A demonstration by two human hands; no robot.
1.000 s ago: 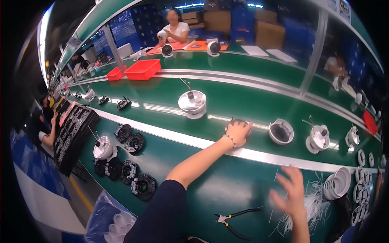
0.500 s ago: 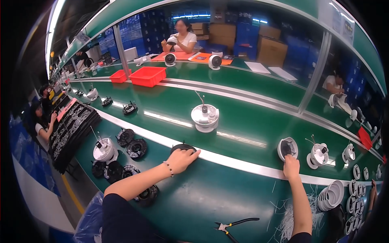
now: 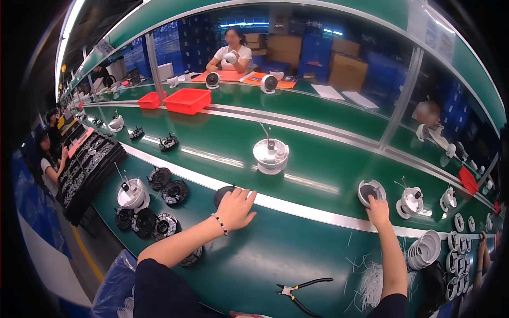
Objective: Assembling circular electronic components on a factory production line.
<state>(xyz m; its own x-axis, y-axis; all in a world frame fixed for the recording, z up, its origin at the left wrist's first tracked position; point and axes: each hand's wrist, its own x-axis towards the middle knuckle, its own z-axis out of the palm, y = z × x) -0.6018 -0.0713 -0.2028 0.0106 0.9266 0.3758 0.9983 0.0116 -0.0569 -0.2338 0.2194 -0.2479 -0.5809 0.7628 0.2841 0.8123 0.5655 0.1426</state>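
My left hand (image 3: 237, 210) rests at the belt's near edge, fingers spread and partly over a round black part (image 3: 224, 196). Some of that part is hidden beneath the hand. Farther right, my right hand (image 3: 378, 213) has its fingers on the near rim of a white round housing (image 3: 371, 189) with a dark inside; the fingertips are partly hidden. Between and beyond my hands, a white camera base (image 3: 270, 155) with wires sticking up stands on the green belt. A pair of cutting pliers (image 3: 287, 290) with black and yellow handles lies open on the bench.
Several black round parts (image 3: 174, 193) and a wired white base (image 3: 132, 194) sit at left. At right are cut white strips (image 3: 371, 286), stacked white rings (image 3: 424, 250) and another wired base (image 3: 411, 201). A red bin (image 3: 187, 100) stands across the belt; a person sits behind.
My left hand's fingers have spread, and more of the black part shows. The white housing in my right hand has tipped flatter onto the belt. The whole view has shifted slightly.
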